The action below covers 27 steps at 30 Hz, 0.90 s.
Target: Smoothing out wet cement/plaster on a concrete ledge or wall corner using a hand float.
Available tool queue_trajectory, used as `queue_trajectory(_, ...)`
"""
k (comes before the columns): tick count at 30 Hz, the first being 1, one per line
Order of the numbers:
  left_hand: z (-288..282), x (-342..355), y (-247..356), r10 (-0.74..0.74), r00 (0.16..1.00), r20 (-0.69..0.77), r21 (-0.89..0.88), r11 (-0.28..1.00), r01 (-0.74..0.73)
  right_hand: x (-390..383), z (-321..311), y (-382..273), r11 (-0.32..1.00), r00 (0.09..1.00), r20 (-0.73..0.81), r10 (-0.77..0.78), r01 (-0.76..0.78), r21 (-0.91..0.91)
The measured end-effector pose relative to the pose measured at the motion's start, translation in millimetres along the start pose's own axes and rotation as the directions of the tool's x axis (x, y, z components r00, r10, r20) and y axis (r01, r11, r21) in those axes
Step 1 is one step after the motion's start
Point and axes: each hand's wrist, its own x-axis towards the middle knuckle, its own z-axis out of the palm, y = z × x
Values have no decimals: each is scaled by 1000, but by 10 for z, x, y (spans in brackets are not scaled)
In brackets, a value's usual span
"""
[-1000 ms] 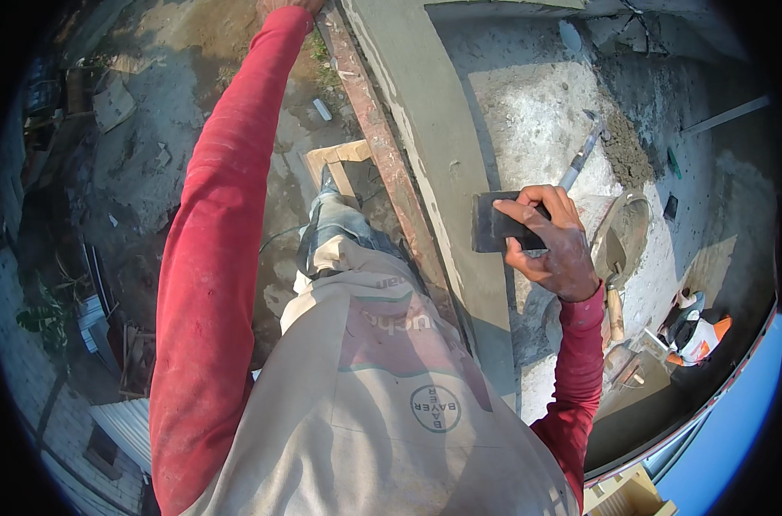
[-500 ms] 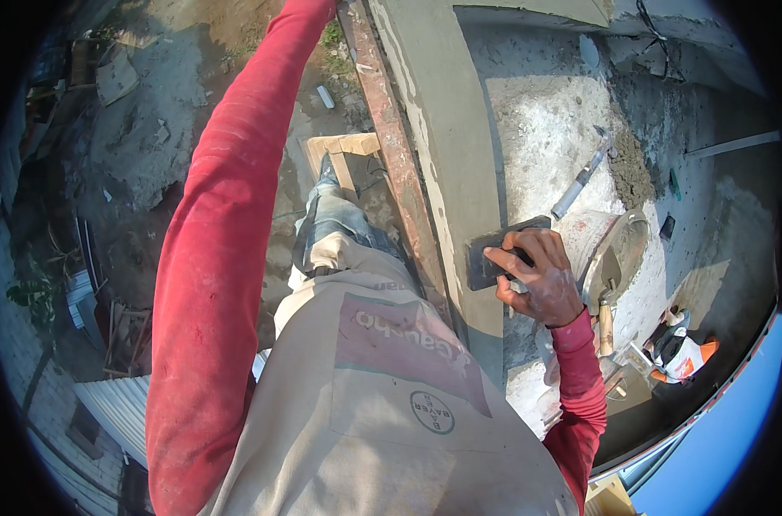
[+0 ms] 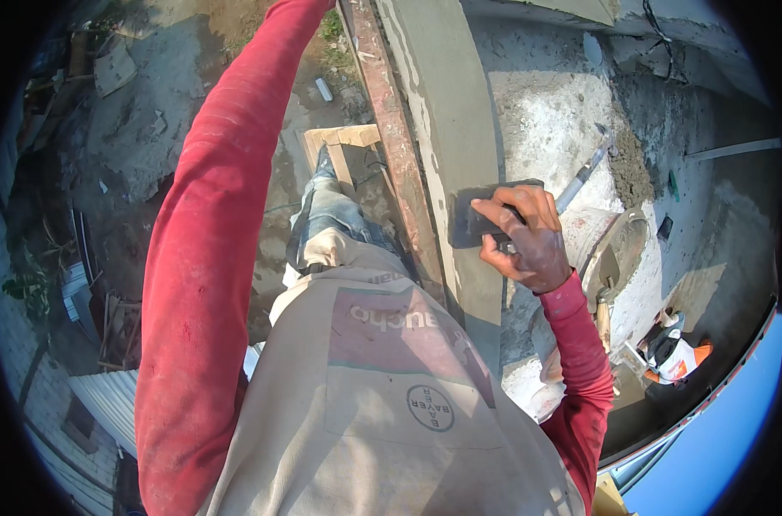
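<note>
My right hand [image 3: 527, 234] grips a flat black plastering float [image 3: 467, 225], fingers curled round its handle. Its face lies on the smooth grey cement top of a wall [image 3: 454, 107], reaching close to the ledge's left side. The cement looks damp and even, with a paler, rough strip along its left side. Against that side runs a long, worn reddish-brown board [image 3: 389, 112]. My left arm [image 3: 223, 206], in a red sleeve, stretches far forward; its hand is beyond the upper edge of the picture, so what it touches is hidden.
Right of the wall are a grey-handled tool [image 3: 584, 178], a mortar heap [image 3: 633, 179] and a round tub [image 3: 629, 243] with a wooden-handled trowel [image 3: 603, 320]. A white-and-orange shape [image 3: 685, 359] lies beyond. Below left, a wooden stand [image 3: 344, 136] is by my leg.
My right hand has slid the float a little forward and to the left along the cement. The left arm stays stretched out, and the whole view has shifted slightly.
</note>
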Motion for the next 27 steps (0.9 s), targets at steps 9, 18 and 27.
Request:
queue_trajectory(9,27,35,22,13,1000,-16,-15,1000,-14,406,169,352,998,999,-34,5,-8,-67)
queue_trajectory(18,-24,-27,75,8,1000,0,-13,1000,-8,418,144,287,997,996,-56,70,-71,-14)
queue_trajectory(27,496,294,-293,38,998,-52,-290,956,-52,105,234,209,998,992,-102,68,-69,-7)
